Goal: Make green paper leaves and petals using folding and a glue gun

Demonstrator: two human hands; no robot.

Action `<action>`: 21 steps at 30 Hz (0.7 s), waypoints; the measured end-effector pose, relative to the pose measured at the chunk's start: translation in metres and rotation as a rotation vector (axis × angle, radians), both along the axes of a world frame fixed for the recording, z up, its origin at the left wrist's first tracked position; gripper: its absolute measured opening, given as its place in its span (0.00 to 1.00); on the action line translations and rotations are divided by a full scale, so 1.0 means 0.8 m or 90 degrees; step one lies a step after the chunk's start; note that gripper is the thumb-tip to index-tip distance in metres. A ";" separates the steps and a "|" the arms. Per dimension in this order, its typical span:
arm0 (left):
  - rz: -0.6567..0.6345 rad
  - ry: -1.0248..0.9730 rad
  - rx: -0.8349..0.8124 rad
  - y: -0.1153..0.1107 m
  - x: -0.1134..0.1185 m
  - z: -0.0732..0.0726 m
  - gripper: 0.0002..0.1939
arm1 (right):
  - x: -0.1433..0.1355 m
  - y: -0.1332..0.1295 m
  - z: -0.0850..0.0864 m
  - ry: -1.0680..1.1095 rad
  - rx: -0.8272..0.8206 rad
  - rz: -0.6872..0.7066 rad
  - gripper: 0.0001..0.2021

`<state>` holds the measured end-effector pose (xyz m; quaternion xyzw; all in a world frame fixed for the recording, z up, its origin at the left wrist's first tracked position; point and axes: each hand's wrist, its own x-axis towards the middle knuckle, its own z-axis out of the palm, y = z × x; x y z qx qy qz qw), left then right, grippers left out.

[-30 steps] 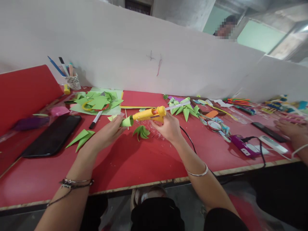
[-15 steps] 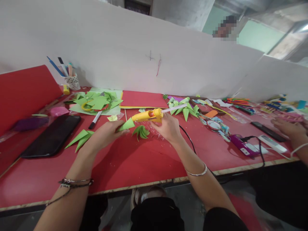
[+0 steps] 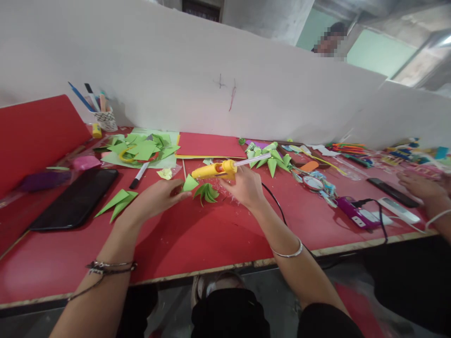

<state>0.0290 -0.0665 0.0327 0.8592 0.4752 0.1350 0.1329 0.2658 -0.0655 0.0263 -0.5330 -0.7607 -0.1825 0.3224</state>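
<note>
At left fingers (image 3: 178, 191): green paper piece (image 3: 190, 183), beside yellow glue gun (image 3: 214, 170).

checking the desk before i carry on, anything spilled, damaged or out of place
Pale scraps litter the red tabletop beside the glue gun, looking like uncleared waste. Nothing looks spilled; damage I can't tell.

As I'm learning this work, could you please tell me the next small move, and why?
Probably pass the yellow plastic glue gun along the small green paper piece: the right hand holds its nozzle beside the paper, which the left hand holds.
</note>
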 end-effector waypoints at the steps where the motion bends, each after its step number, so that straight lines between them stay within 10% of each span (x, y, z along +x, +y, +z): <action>1: -0.003 -0.003 -0.005 0.001 0.000 -0.001 0.18 | 0.000 0.000 0.000 -0.003 0.000 -0.001 0.17; 21: 0.025 -0.111 -0.085 0.007 -0.001 -0.010 0.06 | -0.001 0.001 -0.002 0.025 -0.010 0.010 0.16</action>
